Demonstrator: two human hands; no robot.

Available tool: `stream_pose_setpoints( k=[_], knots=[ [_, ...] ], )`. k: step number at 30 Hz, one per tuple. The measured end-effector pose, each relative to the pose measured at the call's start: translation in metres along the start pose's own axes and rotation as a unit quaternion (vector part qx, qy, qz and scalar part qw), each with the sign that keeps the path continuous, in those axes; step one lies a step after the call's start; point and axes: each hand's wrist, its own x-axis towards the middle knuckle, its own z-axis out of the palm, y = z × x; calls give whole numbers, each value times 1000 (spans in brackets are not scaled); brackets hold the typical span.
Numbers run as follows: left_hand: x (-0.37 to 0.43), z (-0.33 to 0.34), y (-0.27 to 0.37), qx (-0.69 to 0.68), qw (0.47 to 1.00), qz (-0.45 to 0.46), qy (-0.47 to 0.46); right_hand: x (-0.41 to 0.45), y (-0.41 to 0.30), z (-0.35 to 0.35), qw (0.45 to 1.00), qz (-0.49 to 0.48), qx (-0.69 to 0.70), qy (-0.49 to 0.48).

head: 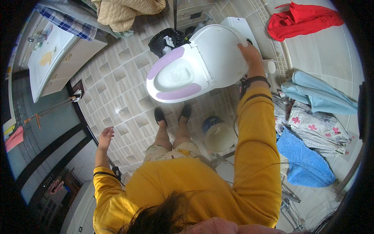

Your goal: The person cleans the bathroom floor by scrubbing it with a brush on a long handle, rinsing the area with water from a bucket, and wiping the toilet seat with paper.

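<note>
A white toilet stands before me with its lid raised. Two light purple pads lie on the seat, and rippled, whitish water shows in the bowl. My right hand reaches to the far edge of the lid, beside the white cistern. Its thumb overlaps the lid's edge, and a fingertip is near a dark round spot on the cistern top. Whether it grips the lid is not plain. Out to the left, my left hand hangs over the tiled floor with fingers apart, holding nothing.
A black-bagged bin stands beside the toilet. Near my feet is a pale bucket. A washbasin cabinet is at left. Blue towel, light blue cloth and red cloth hang along the right wall.
</note>
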Motion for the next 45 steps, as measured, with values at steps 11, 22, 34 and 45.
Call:
stream_pose_setpoints(
  k=[11, 22, 34, 45],
  knots=[
    [4, -5, -19, 4, 1000, -3, -20, 2, 0, 1, 1000, -5, 13, -9],
    [8, -6, -28, -10, 1000, 9, -23, 5, 1, 3, 1000, 13, -14, 1],
    [-1, -2, -12, -24, 1000, -9, -7, 7, 2, 4, 1000, 2, -16, 14],
    [8, -6, -29, -15, 999, -7, -31, 8, 5, 7, 1000, -2, -4, 16]
  ],
)
